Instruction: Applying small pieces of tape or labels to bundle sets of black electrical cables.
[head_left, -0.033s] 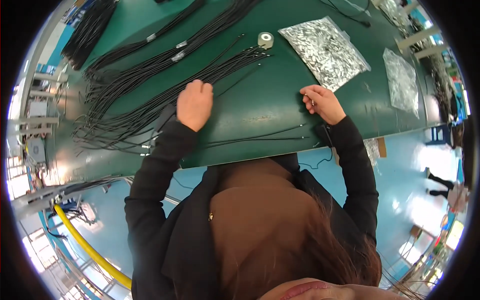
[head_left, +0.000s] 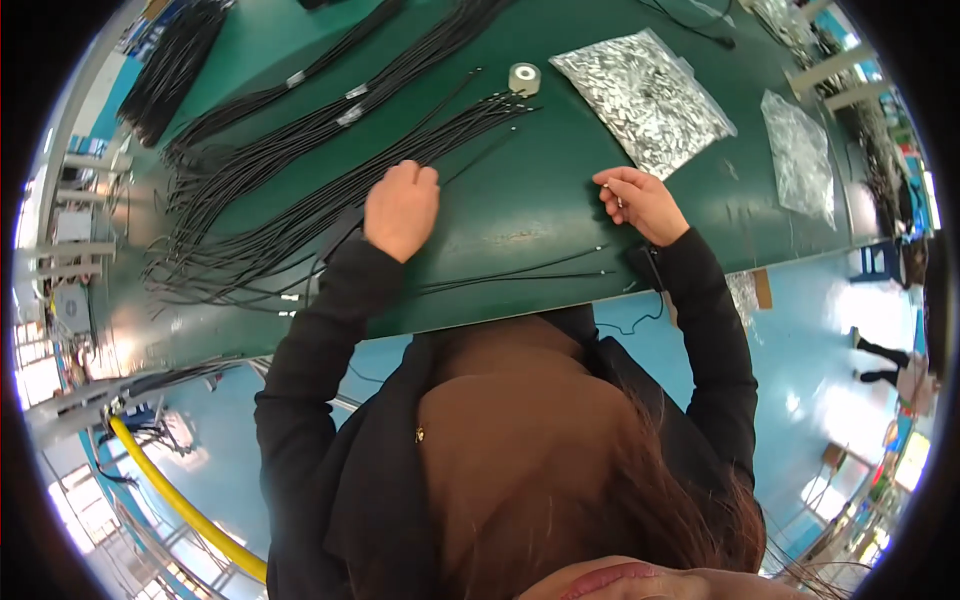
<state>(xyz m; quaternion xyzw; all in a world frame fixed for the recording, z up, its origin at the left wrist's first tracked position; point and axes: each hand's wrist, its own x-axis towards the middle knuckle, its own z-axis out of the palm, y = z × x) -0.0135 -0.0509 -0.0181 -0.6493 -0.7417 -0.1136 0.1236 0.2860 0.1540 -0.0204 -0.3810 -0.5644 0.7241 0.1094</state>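
Note:
My left hand (head_left: 402,212) is closed, fingers curled down over the right side of a bundle of thin black cables (head_left: 300,205); whatever its fingertips hold is hidden. Just beyond it a single black cable (head_left: 490,146) runs up and to the right from beside the knuckles. My right hand (head_left: 648,208) is closed in a pinch on a small silvery metal piece (head_left: 620,203), raised near the lower corner of a clear bag of small silvery metal parts (head_left: 645,100). Two black cables (head_left: 520,276) with metal tips lie between my hands, close to the table's front edge.
A small roll of tape (head_left: 524,79) stands at the far ends of the cables. More tied black cable bundles (head_left: 350,100) cover the far left of the green table (head_left: 560,190). A crumpled clear bag (head_left: 800,160) lies at the right. A yellow hose (head_left: 180,500) rises from the floor.
My left hand has moved slightly to the right, over the cables. My right hand keeps its pinch and is nearly still. The whole view has shifted a little.

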